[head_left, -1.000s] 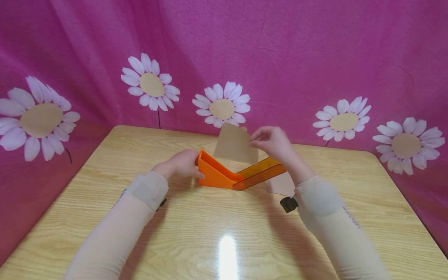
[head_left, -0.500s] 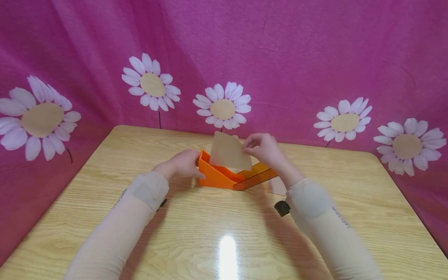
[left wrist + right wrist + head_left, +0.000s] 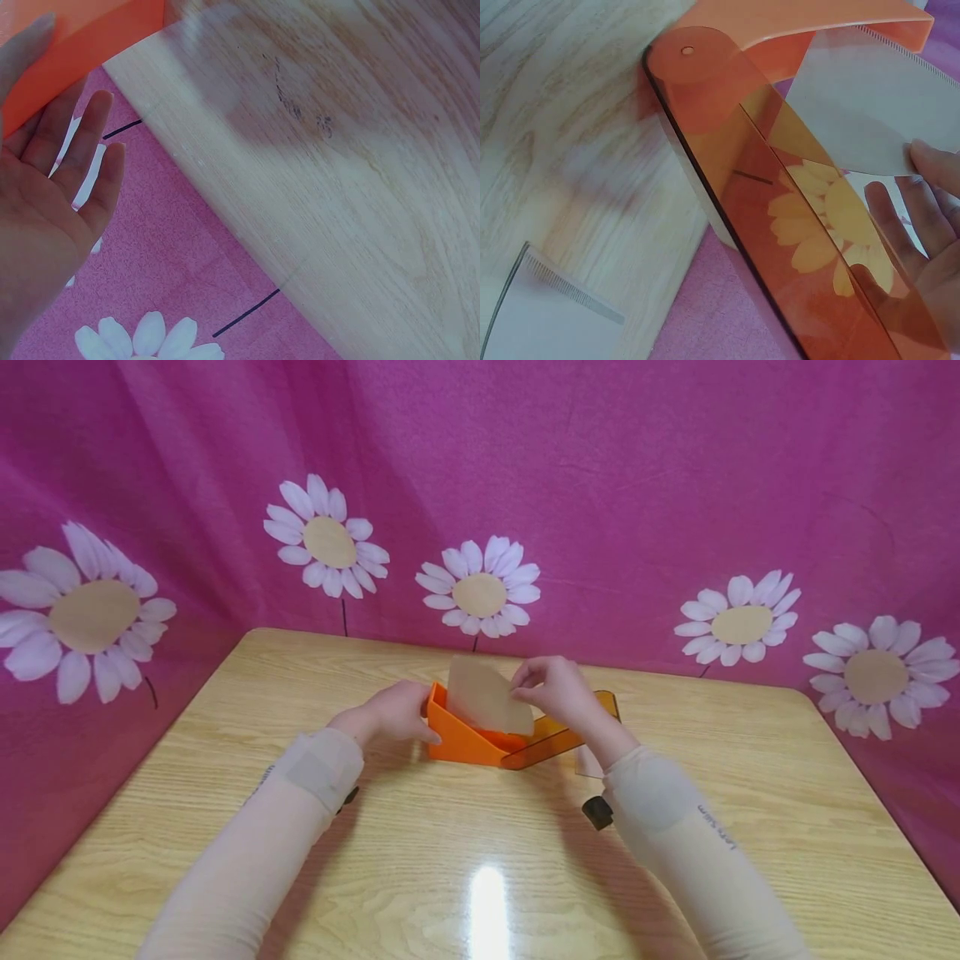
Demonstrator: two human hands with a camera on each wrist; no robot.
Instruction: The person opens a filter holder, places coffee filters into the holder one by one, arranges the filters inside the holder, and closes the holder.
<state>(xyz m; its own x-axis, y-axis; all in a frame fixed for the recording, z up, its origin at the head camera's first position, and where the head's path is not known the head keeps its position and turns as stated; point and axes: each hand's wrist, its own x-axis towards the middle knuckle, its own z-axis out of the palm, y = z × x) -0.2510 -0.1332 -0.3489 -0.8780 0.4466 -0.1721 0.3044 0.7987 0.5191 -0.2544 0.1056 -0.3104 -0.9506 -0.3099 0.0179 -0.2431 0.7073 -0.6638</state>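
Behind the wooden table (image 3: pixel 405 868), flower-printed magenta cloth (image 3: pixel 600 485) is hung. A white glare (image 3: pixel 488 910) is reflected by the table.

And there on the right sleeve (image 3: pixel 697 877), small dark letters (image 3: pixel 717 827) run lengthwise, reading what looks like "Let's slim"; over on the left sleeve (image 3: pixel 255 852), more lettering (image 3: pixel 257 783) shows at the outer edge, too foreshortened to read

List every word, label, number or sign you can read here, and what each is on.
"Let's slim", small, slightly blurred: right sleeve.
Left sleeve: lettering too small to read.
Held sheet, loose sheet: edge tick marks, no readable numbers.
Tabletop: dark marks, unclear whether writing.
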